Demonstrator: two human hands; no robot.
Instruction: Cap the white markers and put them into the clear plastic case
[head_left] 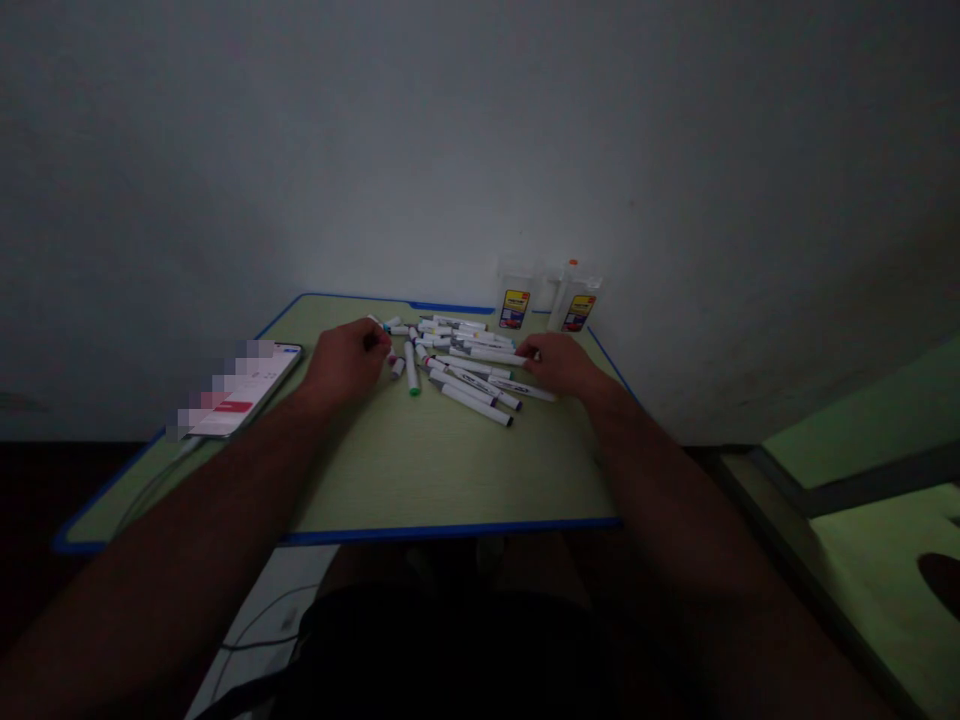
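Observation:
A loose pile of white markers (477,398) with coloured ends lies on the small table (450,480). At the pile's right side, my right hand (561,362) is closed, its fingertips pinching the end of a white marker (491,355) that points left over the others. My left hand (349,362) is at the pile's left edge with its fingers curled together. What it grips, if anything, is hidden. Just right of those fingers are a short marker end (397,368) and a marker with a green end (412,370).
Two clear plastic cases with yellow labels, a left case (514,300) and a right case (576,305), stand at the back near the wall (420,150). A phone (259,385) with a lit screen and a cable (161,470) lies on the left. Blue edging (450,536) borders the table.

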